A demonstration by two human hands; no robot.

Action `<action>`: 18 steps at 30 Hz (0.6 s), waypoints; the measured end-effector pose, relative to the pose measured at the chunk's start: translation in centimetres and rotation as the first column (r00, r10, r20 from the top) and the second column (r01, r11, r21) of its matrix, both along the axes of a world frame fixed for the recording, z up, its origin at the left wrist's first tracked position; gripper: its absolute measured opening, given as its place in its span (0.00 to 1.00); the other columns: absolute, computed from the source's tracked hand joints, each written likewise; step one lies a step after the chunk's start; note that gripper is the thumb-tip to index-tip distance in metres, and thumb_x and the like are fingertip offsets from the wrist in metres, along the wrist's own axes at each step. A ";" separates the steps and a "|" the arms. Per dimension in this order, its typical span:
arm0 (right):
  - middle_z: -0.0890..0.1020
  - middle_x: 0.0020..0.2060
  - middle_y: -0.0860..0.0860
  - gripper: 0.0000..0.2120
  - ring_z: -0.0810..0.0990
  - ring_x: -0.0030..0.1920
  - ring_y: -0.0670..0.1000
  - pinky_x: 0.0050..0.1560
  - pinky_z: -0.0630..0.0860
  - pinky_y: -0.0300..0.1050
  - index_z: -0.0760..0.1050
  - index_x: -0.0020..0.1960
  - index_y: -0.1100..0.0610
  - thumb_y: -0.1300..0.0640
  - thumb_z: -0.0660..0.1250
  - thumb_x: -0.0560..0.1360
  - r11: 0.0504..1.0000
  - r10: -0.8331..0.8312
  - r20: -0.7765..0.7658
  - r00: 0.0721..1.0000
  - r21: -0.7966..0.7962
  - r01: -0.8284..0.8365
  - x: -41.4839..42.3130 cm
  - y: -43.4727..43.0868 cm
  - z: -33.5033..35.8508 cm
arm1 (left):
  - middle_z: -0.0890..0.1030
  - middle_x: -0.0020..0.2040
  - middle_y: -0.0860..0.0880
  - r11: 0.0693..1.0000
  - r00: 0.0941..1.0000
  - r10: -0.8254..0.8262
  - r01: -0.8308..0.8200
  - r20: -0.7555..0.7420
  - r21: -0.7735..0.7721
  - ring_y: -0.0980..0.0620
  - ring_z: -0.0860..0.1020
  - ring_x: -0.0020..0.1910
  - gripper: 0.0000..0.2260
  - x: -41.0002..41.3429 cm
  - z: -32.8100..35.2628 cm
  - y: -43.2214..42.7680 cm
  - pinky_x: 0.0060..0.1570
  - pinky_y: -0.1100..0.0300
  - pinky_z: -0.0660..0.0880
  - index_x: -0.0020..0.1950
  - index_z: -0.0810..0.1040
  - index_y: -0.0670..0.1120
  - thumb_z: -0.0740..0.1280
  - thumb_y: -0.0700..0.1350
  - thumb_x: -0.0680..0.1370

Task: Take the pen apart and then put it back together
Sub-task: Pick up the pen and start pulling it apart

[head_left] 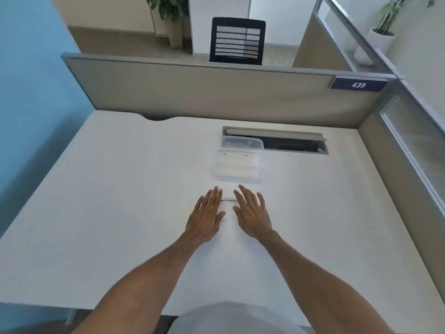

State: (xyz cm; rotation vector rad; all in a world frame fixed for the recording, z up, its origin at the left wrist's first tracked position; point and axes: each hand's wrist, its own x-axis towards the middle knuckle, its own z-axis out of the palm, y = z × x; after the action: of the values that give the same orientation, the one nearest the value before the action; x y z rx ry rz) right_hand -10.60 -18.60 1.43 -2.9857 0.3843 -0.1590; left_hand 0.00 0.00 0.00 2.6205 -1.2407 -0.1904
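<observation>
Hands close on the pen, not yet taken apart

The slim silvery pen (229, 199) lies on the white desk (120, 189) between the left hand (207, 216) and right hand (251, 213), fingers spread flat, gripping nothing; next, probably, a pinch.

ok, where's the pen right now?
Head view: the pen lies flat on the white desk, between the fingertips of the left hand and right hand, just in front of the clear plastic box.
</observation>
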 end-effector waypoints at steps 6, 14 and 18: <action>0.79 0.66 0.52 0.20 0.79 0.65 0.57 0.65 0.75 0.58 0.77 0.70 0.55 0.58 0.70 0.78 0.995 -0.104 -0.109 0.989 -0.011 0.104 0.4 -0.5 0.5 | 0.47 0.90 0.49 0.997 0.993 0.028 -0.019 -0.115 0.078 0.49 0.48 0.90 0.33 -0.8 -0.7 0.0 0.87 0.46 0.51 0.90 0.45 0.47 0.43 0.59 0.87; 0.80 0.50 0.53 0.14 0.79 0.55 0.59 0.51 0.68 0.53 0.79 0.53 0.57 0.72 0.66 0.72 0.984 -0.176 -0.141 0.974 0.006 0.179 2.5 -1.6 0.8 | 0.47 0.91 0.49 0.996 0.990 0.041 -0.030 -0.138 0.083 0.49 0.48 0.90 0.36 -0.6 -1.3 -0.3 0.88 0.47 0.48 0.90 0.47 0.47 0.39 0.62 0.84; 0.80 0.51 0.53 0.16 0.78 0.55 0.60 0.51 0.68 0.54 0.79 0.53 0.58 0.73 0.65 0.71 0.980 -0.185 -0.141 0.973 0.052 0.193 2.8 -1.8 0.5 | 0.45 0.90 0.49 0.996 0.989 0.024 -0.012 -0.144 0.084 0.49 0.47 0.90 0.37 -0.3 -1.5 -0.1 0.88 0.46 0.48 0.90 0.46 0.47 0.39 0.61 0.83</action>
State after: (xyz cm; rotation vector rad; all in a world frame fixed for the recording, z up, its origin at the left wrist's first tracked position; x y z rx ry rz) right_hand -7.84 -20.41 1.91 -2.9000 0.6765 0.0380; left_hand -0.34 -0.12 -1.54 2.6326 -1.1835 -0.4296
